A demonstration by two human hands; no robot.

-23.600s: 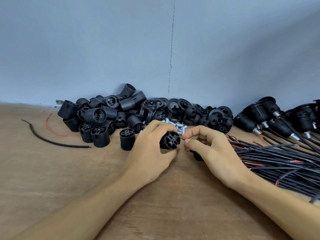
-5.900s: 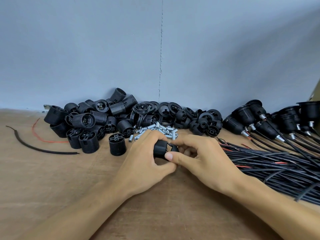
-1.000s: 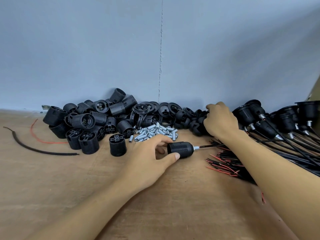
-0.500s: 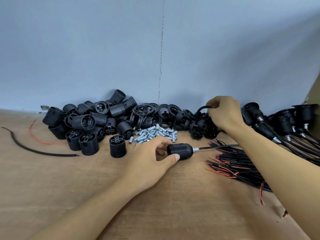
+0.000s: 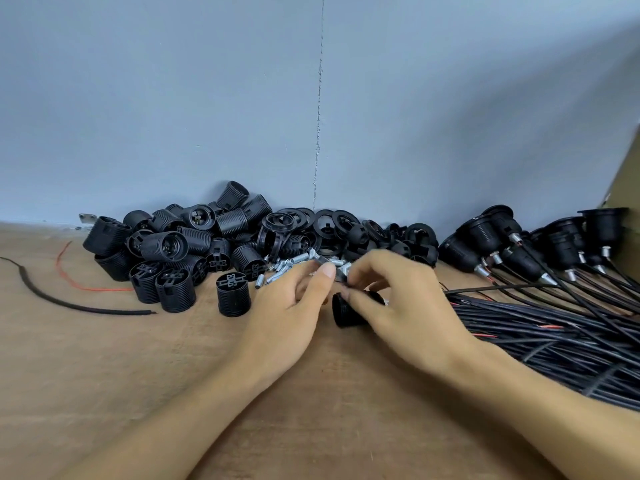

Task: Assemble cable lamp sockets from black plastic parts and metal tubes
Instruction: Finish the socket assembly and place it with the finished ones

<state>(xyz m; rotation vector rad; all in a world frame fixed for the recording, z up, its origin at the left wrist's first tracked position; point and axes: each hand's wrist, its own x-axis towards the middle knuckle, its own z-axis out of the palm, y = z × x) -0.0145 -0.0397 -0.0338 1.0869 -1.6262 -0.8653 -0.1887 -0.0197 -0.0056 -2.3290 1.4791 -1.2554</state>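
Wooden table [image 5: 104, 375] by a grey wall [image 5: 207, 98] holds the parts [image 5: 166, 247]. Left hand [image 5: 294, 306] pinches a tube [image 5: 319, 260] above the tube heap [image 5: 282, 270], likely for fitting; right hand [image 5: 398, 306] curls beside it, its grasp I cannot tell. Socket [image 5: 346, 315] lies just below both hands, kept near.

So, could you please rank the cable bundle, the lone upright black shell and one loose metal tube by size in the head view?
1. cable bundle, largest by far.
2. upright black shell.
3. loose metal tube, smallest.
Nearness does not change this order.
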